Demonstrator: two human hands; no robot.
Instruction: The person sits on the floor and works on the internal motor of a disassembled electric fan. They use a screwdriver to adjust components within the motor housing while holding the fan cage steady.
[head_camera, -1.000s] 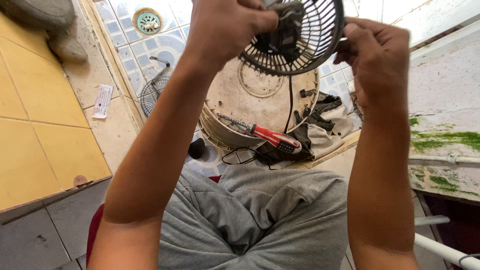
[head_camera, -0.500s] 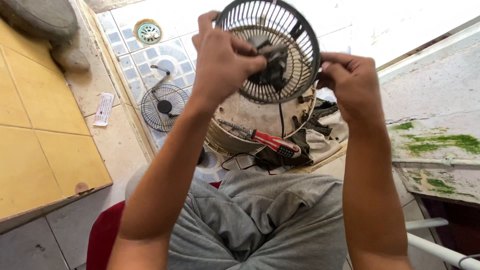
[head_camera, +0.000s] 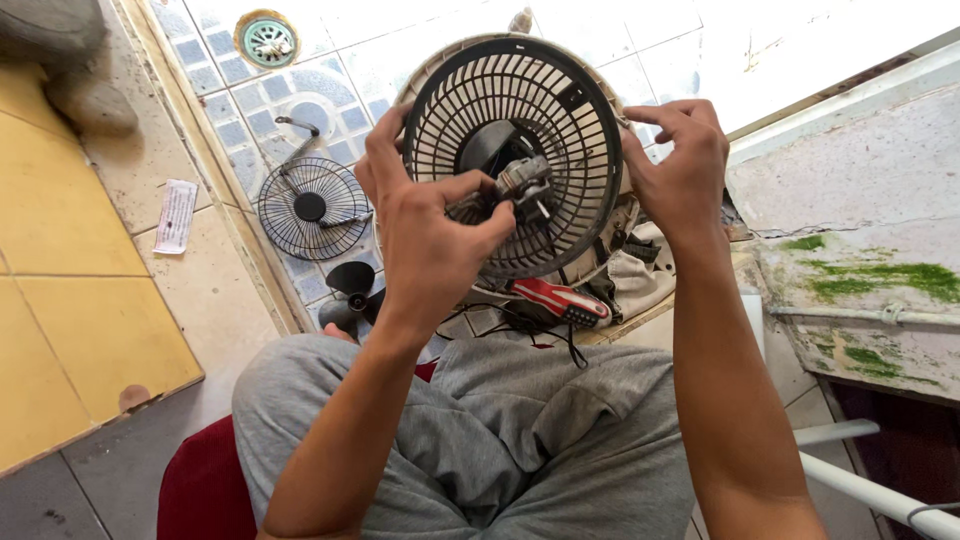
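I hold a round black plastic fan grille (head_camera: 560, 120) up in front of me, over my lap. My left hand (head_camera: 425, 225) reaches across its front and pinches the small metal motor part (head_camera: 520, 182) at the grille's centre. My right hand (head_camera: 680, 165) grips the grille's right rim. Behind the grille sits a round beige basin (head_camera: 430, 75), mostly hidden.
On the floor to the left lie a black wire fan guard (head_camera: 312, 207) and a black fan blade (head_camera: 350, 292). A red-handled tool (head_camera: 560, 300) and dark cables rest below the grille. A floor drain (head_camera: 268, 40), a paper slip (head_camera: 176, 215) and a mossy concrete ledge (head_camera: 860, 280) are around.
The grille and both hands have come down lower in view. My left hand has shifted from the rim to the motor part at the centre.
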